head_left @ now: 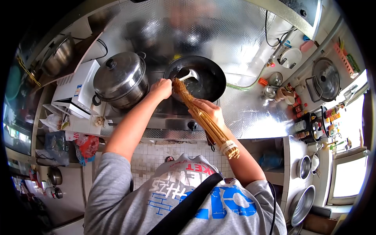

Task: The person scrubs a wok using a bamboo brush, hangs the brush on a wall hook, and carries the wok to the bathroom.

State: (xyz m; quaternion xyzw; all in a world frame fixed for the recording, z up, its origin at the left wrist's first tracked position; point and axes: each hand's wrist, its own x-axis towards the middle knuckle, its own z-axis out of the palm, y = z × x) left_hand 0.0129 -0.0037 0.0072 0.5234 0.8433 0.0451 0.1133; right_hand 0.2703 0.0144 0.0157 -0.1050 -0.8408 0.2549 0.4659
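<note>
A black wok (pixel 211 80) sits on the stove, with dark, shiny liquid in its bottom. My right hand (pixel 209 113) is closed around a bamboo pot brush (pixel 209 127). Its tied end points back toward my body, and its frayed bristle end reaches the wok's near-left rim. My left hand (pixel 161 89) is a fist at that rim, right beside the bristle tips. A metal spatula (pixel 192 75) leans inside the wok, its handle running toward my left fist. The brush partly hides where fist and handle meet.
A lidded steel pot (pixel 121 80) stands left of the wok, near a white appliance (pixel 76 88). A stove knob (pixel 192 125) faces me. Sauce bottles (pixel 299 111) crowd the right corner; a glass lid (pixel 326 78) hangs on the right wall. Metal basins (pixel 302 203) rest lower right.
</note>
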